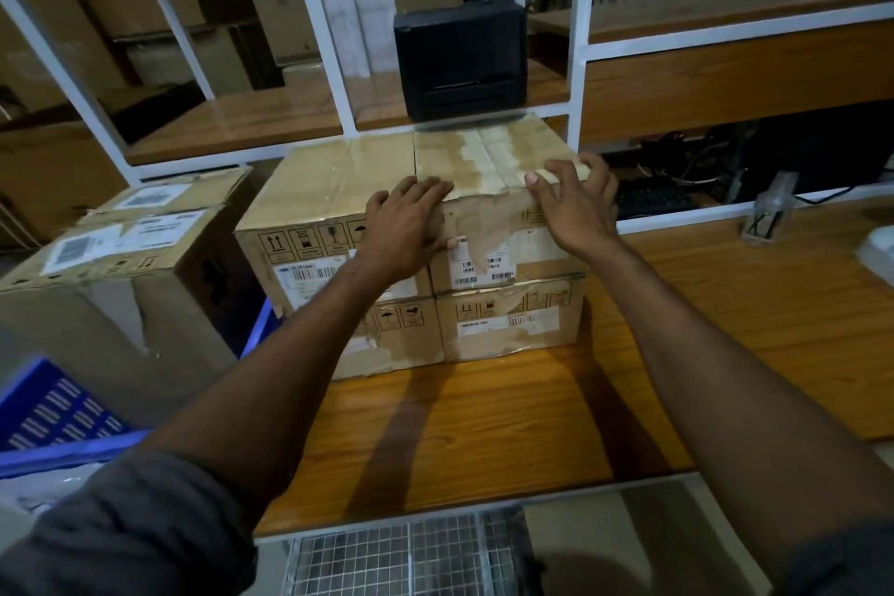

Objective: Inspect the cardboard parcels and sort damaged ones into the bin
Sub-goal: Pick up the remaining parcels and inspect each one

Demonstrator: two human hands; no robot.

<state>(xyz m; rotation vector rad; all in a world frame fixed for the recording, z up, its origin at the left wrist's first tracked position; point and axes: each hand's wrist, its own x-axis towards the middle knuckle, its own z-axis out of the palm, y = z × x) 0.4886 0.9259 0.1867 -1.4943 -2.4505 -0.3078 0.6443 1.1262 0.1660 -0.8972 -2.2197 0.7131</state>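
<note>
At far left, a blue bin (53,407) holds a large labelled parcel (121,286) with a scuffed, torn patch on its near face. A second labelled parcel (184,191) sits just behind it.

Moving right, four cardboard parcels are stacked two on two at the back of the wooden desk (484,426), against the white shelf frame (319,39). The upper-left parcel (329,189) carries handling symbols and a barcode label on its front.

Your left hand (404,227) lies over the front top edge where the two upper parcels meet. Its fingers are laid out fairly straight on the top and its thumb is down on the front face.

The upper-right parcel (503,227) shows peeled, ragged paper across its top and front. Your right hand (575,203) rests on that parcel's top right corner, fingers spread apart and bent, thumb near the front edge. Neither hand is closed around anything.

Beneath it, the lower-right parcel (513,324) has torn tape along its upper edge.

A black printer (459,61) stands on the shelf directly behind the stack. Further right, a dark keyboard (653,201) and a clear holder (769,213) sit on the desk.
</note>
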